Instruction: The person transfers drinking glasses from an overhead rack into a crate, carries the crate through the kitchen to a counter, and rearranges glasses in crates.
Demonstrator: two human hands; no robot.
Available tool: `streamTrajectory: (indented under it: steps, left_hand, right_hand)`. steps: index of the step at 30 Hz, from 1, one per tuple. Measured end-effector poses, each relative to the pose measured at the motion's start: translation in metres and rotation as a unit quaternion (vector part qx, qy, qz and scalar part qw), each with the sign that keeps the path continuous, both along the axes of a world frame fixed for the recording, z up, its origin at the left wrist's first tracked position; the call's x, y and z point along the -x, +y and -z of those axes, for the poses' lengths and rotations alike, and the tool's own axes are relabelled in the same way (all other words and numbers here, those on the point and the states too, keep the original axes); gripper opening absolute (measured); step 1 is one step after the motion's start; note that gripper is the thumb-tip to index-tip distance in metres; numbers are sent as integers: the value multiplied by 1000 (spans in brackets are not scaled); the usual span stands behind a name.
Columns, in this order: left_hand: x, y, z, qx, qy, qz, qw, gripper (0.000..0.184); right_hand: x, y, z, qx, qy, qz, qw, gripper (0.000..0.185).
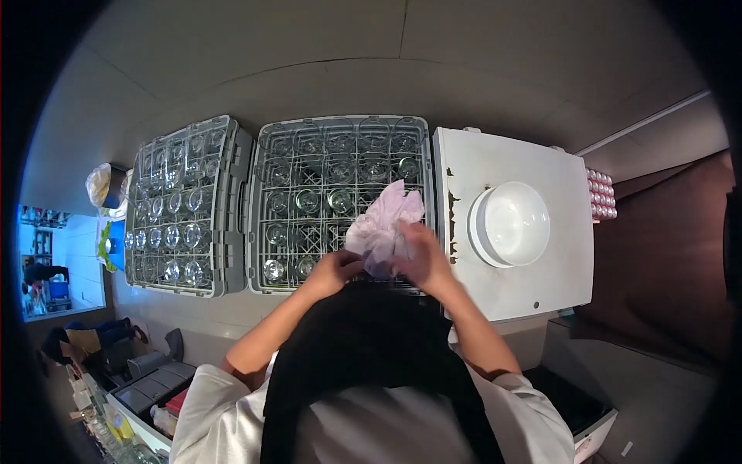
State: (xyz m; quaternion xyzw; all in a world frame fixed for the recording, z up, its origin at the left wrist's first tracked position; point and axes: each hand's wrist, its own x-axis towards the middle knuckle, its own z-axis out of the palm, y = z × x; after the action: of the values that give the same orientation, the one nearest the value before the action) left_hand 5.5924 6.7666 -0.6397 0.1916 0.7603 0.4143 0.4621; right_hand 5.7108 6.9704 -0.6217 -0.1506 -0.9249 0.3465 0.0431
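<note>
A pale pink cloth (386,220) is bunched up between my hands, above the near right part of a grey glass rack (261,193). My left hand (340,271) curls its fingers at the cloth's lower left edge. On the cloth's right side is my right hand (425,259), closed on it and slightly blurred. The lower part of the cloth looks bluish; whether a glass sits inside it I cannot tell. Clear drinking glasses (307,203) stand in several of the rack's compartments, and other compartments near my hands hold none.
Left of the rack is a second grey rack (232,193) full of glasses. To the right, white bowls (519,224) sit stacked on a white cabinet top (464,155) with chipped edges. Pink-and-white cans (601,193) stand beyond it. A person (93,340) is at the far left.
</note>
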Motion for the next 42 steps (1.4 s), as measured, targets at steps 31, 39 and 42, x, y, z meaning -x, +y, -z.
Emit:
streamTrajectory:
  steps: [31, 39, 42]
  left_hand:
    - [35, -121, 5, -26, -1, -134, 991, 33]
    - [15, -137, 5, 2, 27, -188, 982, 34]
    - [10, -140, -3, -13, -6, -243, 970, 33]
  right_hand:
    - [35, 220, -54, -247, -110, 274, 923, 49]
    - [76, 217, -52, -232, -282, 217, 905, 40]
    - [67, 227, -33, -278, -240, 188, 911, 32]
